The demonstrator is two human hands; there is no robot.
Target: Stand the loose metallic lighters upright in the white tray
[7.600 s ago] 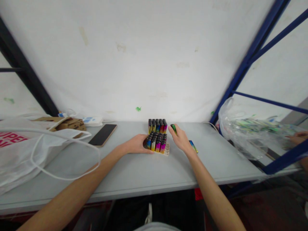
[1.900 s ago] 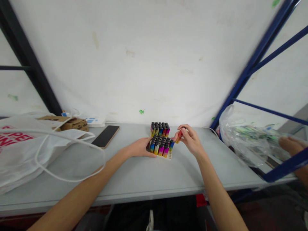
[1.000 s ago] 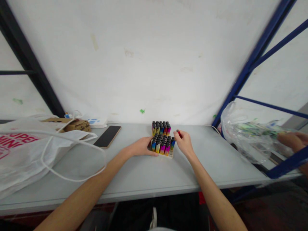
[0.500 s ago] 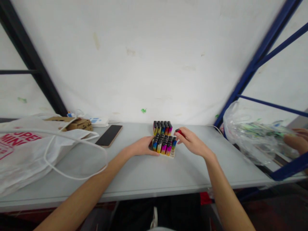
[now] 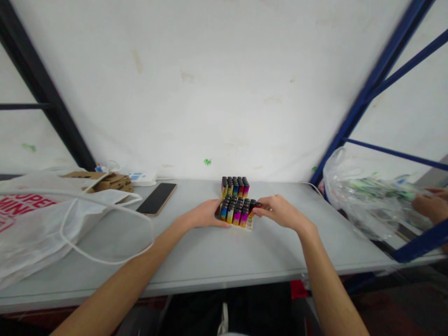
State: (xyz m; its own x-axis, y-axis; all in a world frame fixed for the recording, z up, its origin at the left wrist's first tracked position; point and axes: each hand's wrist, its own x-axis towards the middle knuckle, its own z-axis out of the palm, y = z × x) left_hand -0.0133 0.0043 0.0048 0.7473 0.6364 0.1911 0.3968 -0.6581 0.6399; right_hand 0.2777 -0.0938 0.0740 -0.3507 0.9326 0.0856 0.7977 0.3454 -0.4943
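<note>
A pale tray (image 5: 249,227) packed with several colourful lighters (image 5: 237,217) stands upright on the table, their black tops upward. My left hand (image 5: 210,213) is closed around the tray's left side, thumb along the near edge. At the right side of this tray, my right hand (image 5: 275,210) pinches a dark red and black lighter (image 5: 258,205), which is tilted and partly hidden by the fingers. In the near right corner of the tray, bare slots show. Right behind stands a second block of lighters (image 5: 235,186), touched by neither hand.
A phone (image 5: 157,199) lies left on the grey table (image 5: 210,256). Further left are a white plastic bag (image 5: 31,224), a cardboard box (image 5: 115,182) and a looped white cable (image 5: 105,260). At right, beyond a blue frame (image 5: 350,119), are clear plastic bags (image 5: 364,200) and another person's hand (image 5: 432,205).
My right hand has moved down with the lighter, from above the tray's right side to right against it. My left hand keeps its hold on the tray.
</note>
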